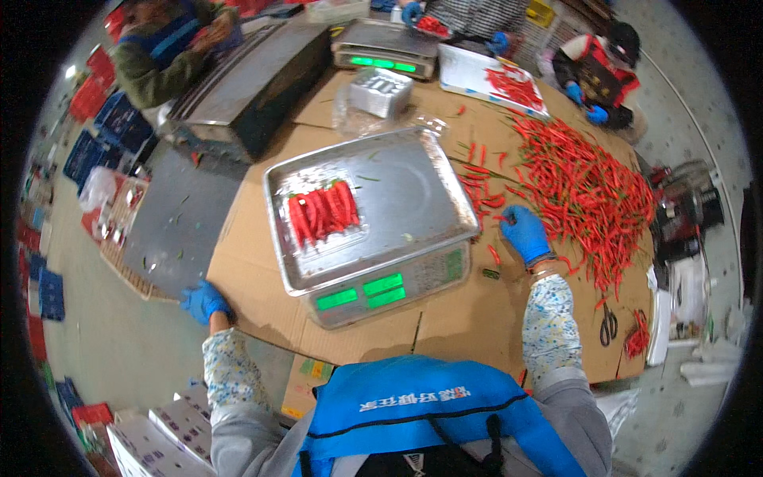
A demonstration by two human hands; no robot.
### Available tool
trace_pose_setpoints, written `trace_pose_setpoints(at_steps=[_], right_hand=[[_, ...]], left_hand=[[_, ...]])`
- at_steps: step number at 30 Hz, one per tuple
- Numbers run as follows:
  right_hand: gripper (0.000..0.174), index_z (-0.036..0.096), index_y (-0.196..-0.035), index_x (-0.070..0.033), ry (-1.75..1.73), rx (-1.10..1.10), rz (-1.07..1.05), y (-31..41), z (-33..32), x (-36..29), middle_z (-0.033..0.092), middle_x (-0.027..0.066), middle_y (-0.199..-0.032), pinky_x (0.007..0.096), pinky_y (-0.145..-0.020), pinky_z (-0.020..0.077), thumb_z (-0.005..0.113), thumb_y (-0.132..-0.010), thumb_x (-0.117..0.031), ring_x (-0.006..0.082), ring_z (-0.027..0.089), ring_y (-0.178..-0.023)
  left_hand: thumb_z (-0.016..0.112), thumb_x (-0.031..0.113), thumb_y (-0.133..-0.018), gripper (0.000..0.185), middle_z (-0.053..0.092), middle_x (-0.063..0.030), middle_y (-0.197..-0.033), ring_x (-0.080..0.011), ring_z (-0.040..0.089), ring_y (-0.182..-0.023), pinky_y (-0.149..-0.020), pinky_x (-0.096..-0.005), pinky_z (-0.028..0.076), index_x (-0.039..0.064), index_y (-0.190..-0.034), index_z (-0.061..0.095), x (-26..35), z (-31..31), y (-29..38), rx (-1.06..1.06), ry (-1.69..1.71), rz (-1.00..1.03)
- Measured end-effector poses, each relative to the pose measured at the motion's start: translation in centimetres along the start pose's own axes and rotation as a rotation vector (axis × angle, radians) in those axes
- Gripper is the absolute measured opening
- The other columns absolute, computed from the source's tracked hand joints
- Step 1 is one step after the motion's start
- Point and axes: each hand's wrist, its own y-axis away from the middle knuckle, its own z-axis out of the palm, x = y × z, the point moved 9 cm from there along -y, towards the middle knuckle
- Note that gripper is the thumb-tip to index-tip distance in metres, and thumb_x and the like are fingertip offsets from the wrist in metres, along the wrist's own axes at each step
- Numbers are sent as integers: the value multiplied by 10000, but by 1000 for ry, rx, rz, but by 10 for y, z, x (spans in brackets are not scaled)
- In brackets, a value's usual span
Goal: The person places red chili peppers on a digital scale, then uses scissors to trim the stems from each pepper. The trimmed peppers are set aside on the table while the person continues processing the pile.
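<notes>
My left hand (205, 301), in a blue glove, rests at the left edge of the cardboard-covered table (381, 331); how its fingers lie is blurred. Right of the scale, my gloved right hand (527, 236) has its fingertips pinched on a red chili pepper (499, 217). Between my hands stands a digital scale (387, 292) with lit green displays and a steel pan (405, 197). On the pan's left side, a clear plastic tray (357, 238) holds a row of red chilies (323, 211). A large heap of red chilies (587, 191) lies beyond my right hand.
Black-handled scissors (608, 327) and a red bundle (637, 337) lie front right. Behind the scale are stacked clear trays (381, 90), a second scale (384, 53) and a white tray (465, 74) with chilies. A long metal machine (256, 89) stands far left. Several people work around the table.
</notes>
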Motion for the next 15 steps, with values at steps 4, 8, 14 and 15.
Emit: trace_pose_setpoints(at_steps=[4, 8, 14, 15], right_hand=[[109, 604, -882, -64, -149, -24, -552, -34, -20, -150, 585, 133, -896, 389, -675, 489, 559, -794, -109, 331, 589, -768], [154, 600, -900, -70, -87, -77, -1053, -38, 17, -281, 588, 112, -854, 379, -649, 486, 566, -753, -45, 328, 584, -757], [206, 599, -949, -55, 62, -154, -1230, -45, 74, -335, 604, 127, -935, 377, -696, 505, 565, -747, -34, 328, 599, -814], [218, 600, -961, -55, -36, -113, -1254, -44, 68, -336, 605, 127, -944, 372, -711, 505, 570, -747, -26, 327, 600, -825]], left_hand=[[525, 428, -799, 579, 423, -290, -1273, -446, 584, -967, -788, -506, 486, 49, -1232, 465, 4, -8, 7, 8, 40, -36], [516, 425, -802, 597, 397, -292, -1300, -444, 592, -954, -767, -509, 492, 46, -1257, 447, 7, -16, 13, 0, 2, -60], [514, 444, -806, 645, 357, -298, -1352, -449, 604, -936, -746, -517, 502, 51, -1309, 423, 9, -22, 16, 26, -17, -66], [515, 446, -806, 654, 350, -297, -1360, -448, 603, -941, -750, -517, 502, 53, -1320, 416, 9, -21, 16, 17, -27, -69]])
